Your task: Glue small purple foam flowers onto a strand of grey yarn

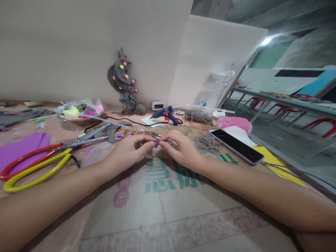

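Both hands meet over the printed cardboard sheet (131, 210), fingertips nearly touching. A small purple felt piece (156, 143) is pinched between the thumb and fingers of my left hand (133, 148). My right hand (181, 150) grips the same piece from the other side; its exact shape is mostly hidden by the fingers. Just beyond the hands lie small pliers (155, 134) and a blue glue gun (166, 114) with a red light showing. More purple felt scraps (120, 137) rest left of the fingers, and a loose coil of grey yarn (207, 144) is to the right.
Scissors (36, 168) with red and yellow handles lie at left on purple felt sheets (21, 148). Behind are a plastic bowl (78, 117), a grey moon ornament (122, 77), a small digital clock (158, 105) and a bottle (212, 91). A phone (236, 145) lies at right.
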{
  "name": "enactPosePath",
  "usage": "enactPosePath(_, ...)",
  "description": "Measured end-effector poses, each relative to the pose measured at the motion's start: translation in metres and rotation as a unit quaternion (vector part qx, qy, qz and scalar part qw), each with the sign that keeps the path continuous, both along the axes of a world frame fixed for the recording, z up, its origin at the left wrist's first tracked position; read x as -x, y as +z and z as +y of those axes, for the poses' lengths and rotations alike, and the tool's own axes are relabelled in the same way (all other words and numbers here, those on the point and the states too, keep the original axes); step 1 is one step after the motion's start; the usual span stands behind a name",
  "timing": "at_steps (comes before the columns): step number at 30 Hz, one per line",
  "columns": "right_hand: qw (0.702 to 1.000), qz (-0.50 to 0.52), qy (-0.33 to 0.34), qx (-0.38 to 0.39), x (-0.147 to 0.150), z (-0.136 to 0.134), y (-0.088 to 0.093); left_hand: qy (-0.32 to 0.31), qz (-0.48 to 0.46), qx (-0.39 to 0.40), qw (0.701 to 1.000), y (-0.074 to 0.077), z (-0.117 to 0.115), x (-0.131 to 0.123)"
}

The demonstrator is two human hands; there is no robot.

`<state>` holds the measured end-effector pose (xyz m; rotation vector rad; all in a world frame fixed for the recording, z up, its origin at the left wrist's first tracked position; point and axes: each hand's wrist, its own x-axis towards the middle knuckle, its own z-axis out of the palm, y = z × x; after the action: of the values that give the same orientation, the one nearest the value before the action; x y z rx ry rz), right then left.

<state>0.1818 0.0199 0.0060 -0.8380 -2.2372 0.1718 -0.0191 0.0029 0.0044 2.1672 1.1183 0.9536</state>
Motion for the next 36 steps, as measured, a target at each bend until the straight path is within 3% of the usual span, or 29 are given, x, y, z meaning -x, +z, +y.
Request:
enactPosePath(5,1.0,-0.001,0.006,0.024,0.003,-0.002,0.0,0.01,0.031,-0.042,0.999,0.002,-0.002,-0.003)
enactPosePath(12,0.998,-0.02,0.015,0.056,-0.003,0.003,0.011,0.021,0.014,-0.016,1.0,0.0,-0.001,-0.001)
enactPosePath(16,0.992,0.028,-0.078,0.1,-0.022,0.031,0.016,0.035,0.017,0.038,0.999,-0.001,0.002,0.0)
enactPosePath(21,0.972,0.089,-0.162,0.147,-0.048,0.073,0.007,0.056,0.009,0.054,0.997,-0.004,0.006,0.003)
enactPosePath(31,0.967,0.004,-0.174,0.188,-0.035,0.138,-0.001,0.061,-0.002,0.017,0.998,-0.004,0.006,0.001)
enactPosePath(36,0.957,-0.027,-0.215,0.192,-0.027,0.155,0.0,0.059,-0.008,0.025,0.998,-0.003,0.005,0.001)
